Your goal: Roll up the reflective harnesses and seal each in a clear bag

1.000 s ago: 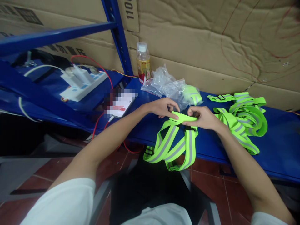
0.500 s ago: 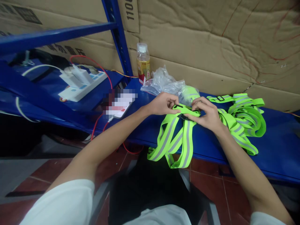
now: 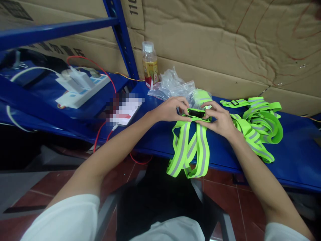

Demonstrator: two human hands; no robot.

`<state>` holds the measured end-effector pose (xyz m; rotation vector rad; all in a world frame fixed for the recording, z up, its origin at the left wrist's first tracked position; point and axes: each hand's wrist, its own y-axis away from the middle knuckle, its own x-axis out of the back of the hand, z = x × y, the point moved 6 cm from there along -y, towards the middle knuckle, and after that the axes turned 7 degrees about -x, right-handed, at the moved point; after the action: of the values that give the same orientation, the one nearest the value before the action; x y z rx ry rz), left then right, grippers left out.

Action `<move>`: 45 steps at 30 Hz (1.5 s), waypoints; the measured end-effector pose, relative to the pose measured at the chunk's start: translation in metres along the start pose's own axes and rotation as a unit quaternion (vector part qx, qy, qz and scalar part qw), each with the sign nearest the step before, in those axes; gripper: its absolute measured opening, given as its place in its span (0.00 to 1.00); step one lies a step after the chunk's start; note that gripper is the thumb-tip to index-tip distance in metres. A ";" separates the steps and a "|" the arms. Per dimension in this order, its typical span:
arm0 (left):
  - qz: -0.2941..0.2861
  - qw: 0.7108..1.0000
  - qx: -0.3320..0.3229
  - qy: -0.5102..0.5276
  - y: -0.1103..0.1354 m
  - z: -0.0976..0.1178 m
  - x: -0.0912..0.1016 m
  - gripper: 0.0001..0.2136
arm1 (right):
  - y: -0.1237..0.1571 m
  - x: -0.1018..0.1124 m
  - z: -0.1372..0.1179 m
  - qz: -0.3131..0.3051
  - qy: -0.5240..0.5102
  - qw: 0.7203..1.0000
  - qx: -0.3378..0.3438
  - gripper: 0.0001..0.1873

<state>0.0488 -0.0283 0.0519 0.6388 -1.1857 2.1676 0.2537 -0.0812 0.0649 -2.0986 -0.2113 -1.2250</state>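
Observation:
Between my two hands is a neon green reflective strap (image 3: 181, 150) with grey stripes, its loops hanging over the front edge of the blue shelf. A black buckle (image 3: 196, 113) on it faces up between my fingers. My left hand (image 3: 173, 109) pinches the strap at the buckle's left end. At the right end, the fingers and thumb of my right hand (image 3: 218, 117) grip the strap's edge. More green reflective straps (image 3: 262, 125) lie heaped just right of my right hand. Behind my hands, a clear plastic bag (image 3: 175, 83) touches a rolled green strap (image 3: 202, 96).
A bottle (image 3: 150, 67) stands at the back against the cardboard (image 3: 200, 43). On the left lie a phone (image 3: 127, 110) on a red cable and a white power strip (image 3: 82, 90) with plugs. A blue shelf post (image 3: 122, 40) rises behind them.
The buckle has turned upward and now shows more fully between my hands. The hanging strap loops have swung slightly right. The whole view has shifted a little.

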 end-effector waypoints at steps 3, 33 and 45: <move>-0.008 1.000 0.014 -0.001 0.000 -0.002 -0.003 0.14 | 0.000 0.002 0.002 -0.001 -0.030 0.999 -0.016 0.22; 0.021 0.998 0.006 -0.059 0.003 0.001 -0.011 0.09 | 0.000 0.000 0.012 0.006 -0.007 0.998 -0.057 0.18; 0.020 0.996 0.047 -0.076 0.006 -0.014 -0.008 0.27 | -0.002 -0.017 0.019 -0.049 0.004 0.997 -0.063 0.17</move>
<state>0.0486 -0.0211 0.0367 0.8398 -1.1870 2.2521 0.2573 -0.0641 0.0456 -2.2138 -0.2405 -1.3345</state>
